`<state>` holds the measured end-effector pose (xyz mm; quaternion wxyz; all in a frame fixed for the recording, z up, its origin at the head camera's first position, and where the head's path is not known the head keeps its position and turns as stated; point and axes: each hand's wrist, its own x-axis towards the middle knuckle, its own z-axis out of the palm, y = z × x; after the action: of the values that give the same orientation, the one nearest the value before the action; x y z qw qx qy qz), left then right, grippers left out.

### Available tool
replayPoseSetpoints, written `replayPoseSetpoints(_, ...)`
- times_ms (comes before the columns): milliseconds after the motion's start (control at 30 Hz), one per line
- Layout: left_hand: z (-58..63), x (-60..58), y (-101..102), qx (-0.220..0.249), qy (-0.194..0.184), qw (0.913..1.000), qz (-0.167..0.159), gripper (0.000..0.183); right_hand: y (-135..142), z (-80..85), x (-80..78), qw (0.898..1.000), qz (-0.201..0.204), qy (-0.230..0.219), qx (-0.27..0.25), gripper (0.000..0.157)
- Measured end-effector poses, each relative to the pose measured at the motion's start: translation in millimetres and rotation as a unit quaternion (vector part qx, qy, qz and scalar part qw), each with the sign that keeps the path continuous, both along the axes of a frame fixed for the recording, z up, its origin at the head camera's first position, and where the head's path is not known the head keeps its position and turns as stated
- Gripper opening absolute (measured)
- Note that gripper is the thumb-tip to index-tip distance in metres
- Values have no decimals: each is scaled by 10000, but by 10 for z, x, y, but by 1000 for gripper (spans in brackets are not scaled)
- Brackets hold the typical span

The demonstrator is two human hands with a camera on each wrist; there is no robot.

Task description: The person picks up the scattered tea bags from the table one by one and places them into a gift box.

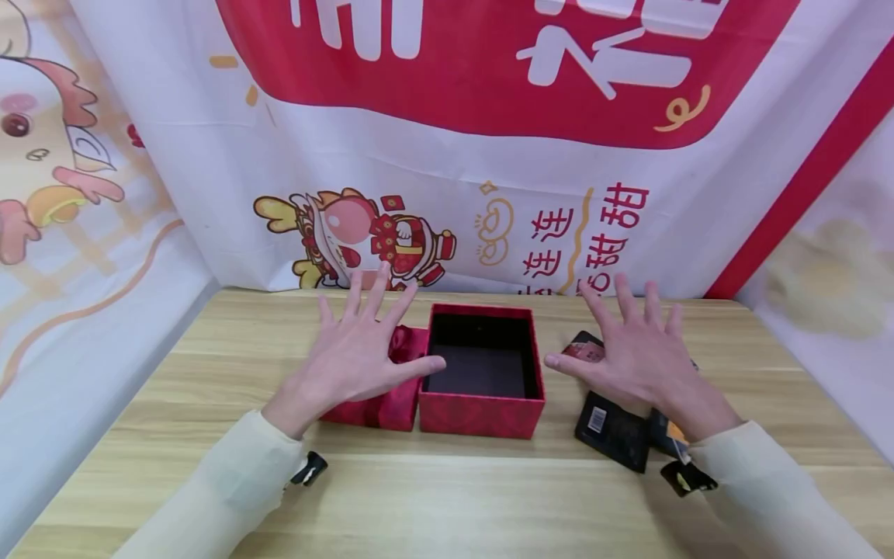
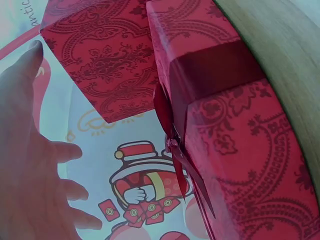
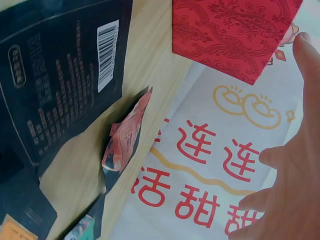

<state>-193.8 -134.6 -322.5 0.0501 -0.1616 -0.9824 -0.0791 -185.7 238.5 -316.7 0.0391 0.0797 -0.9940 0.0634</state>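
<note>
A red patterned box (image 1: 482, 415) with a dark, bare interior stands open-topped mid-table. Its red lid (image 1: 396, 407) lies against its left side; the left wrist view shows a dark red ribbon bow (image 2: 172, 144) on it. Fingers spread wide, my left hand (image 1: 359, 353) hovers over the lid, holding nothing. On the other side my right hand (image 1: 639, 357) is likewise spread and holds nothing, above several black packets. One packet (image 1: 613, 433) has a barcode; another packet (image 3: 127, 132) is printed red. My right hand partly hides the packets.
The wood-grain table (image 1: 433, 505) ends at a printed cloth backdrop (image 1: 419, 155) with red lettering and cartoon figures. Cloth also hangs at the left and right sides. A packet with an orange patch (image 1: 673, 435) lies under my right wrist.
</note>
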Motion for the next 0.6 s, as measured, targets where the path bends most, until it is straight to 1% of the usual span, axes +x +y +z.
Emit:
replayPoseSetpoints(133,18,6,9,369,-10,9993,-98,113,7,18,15,9999,82,122,-85,116)
replayPoseSetpoints(233,16,18,1,855,-91,9959,-267,109,6,28,20,9992,146,178,-312,113)
replayPoseSetpoints(300,14,28,-1,1274,-224,9909,-375,105,9,38,24,9981,174,205,-554,111)
replayPoseSetpoints(367,11,36,-2,1721,-359,9831,-519,101,13,47,25,9957,178,242,-882,108)
replayPoseSetpoints(433,6,47,3,2175,-528,9725,-638,97,16,53,24,9912,171,279,-1284,104)
replayPoseSetpoints(500,-15,52,6,2584,-690,9602,-805,94,14,53,24,9839,147,271,-1760,101)
replayPoseSetpoints(600,-63,62,16,3164,-1020,9375,-1034,90,-4,46,19,9703,72,243,-2404,96)
